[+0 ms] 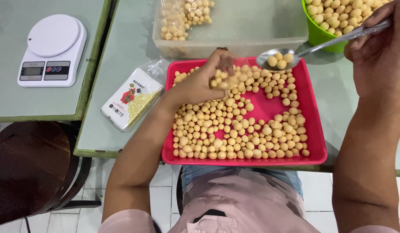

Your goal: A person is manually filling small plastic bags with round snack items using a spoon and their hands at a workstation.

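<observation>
A red tray (314, 149) lies at the table's front edge, covered with several small round tan balls (234, 129). My left hand (204, 80) rests on the balls at the tray's far left, fingers curled among them; whether it grips any is hidden. My right hand (379, 47) holds a metal spoon (290, 56) by its handle. The spoon's bowl hovers over the tray's far edge with three balls in it.
A green bowl (320, 41) of the same balls stands at the far right. A clear plastic tub (251, 30) with some balls sits behind the tray. A white packet (131, 99) lies left of the tray. A white kitchen scale (51, 49) is on the neighbouring table, a dark stool (32, 168) below.
</observation>
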